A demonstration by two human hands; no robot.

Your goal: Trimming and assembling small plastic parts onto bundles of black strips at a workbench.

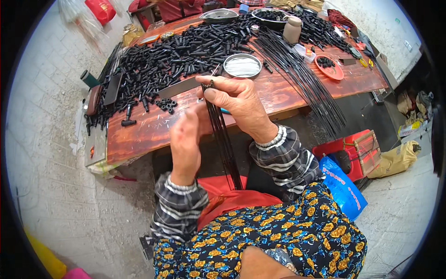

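A bundle of thin black rods (222, 144) hangs upright in front of me, its lower end down by the red cloth (218, 200) on my lap. My right hand (244, 104) is closed round the top end of the bundle, thumb and forefinger pressed together there. A small thin stick (215, 69) rises beside those fingertips. Just left of the rods is my left hand (185, 144), smeared by motion, its fingers turned inward and partly hidden; whether it grips anything does not show.
Heaps of short black tubular parts (186, 51) cover the wooden table (134, 137). A round metal dish (242, 65) holds white sticks. More black rods (302, 79) overhang the front edge. An orange dish (335, 72) lies right. A red stool (346, 153) and blue bag (344, 188) stand beside me.
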